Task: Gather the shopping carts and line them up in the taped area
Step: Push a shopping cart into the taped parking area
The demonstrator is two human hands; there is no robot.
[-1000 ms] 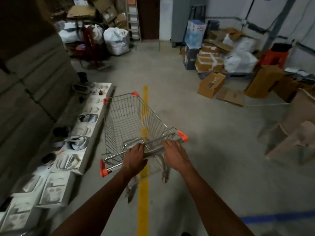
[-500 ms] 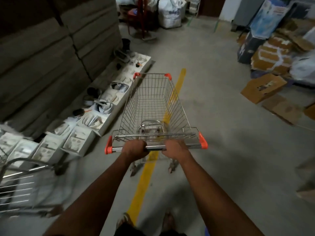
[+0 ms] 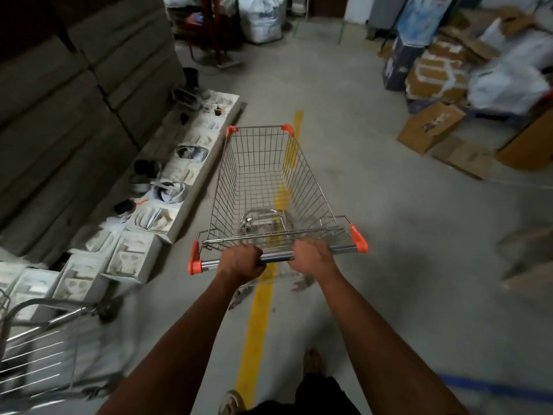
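white trays (image 3: 155, 218) — along the floor's left edge | cardboard boxes (image 3: 431, 127) — far right | white sacks (image 3: 263, 18) — far end

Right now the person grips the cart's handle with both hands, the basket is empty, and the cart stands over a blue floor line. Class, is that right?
One detail is wrong: the line under the cart is yellow, not blue, as the head view shows. The rest holds: the left hand and right hand grip the handle, and the basket is empty.
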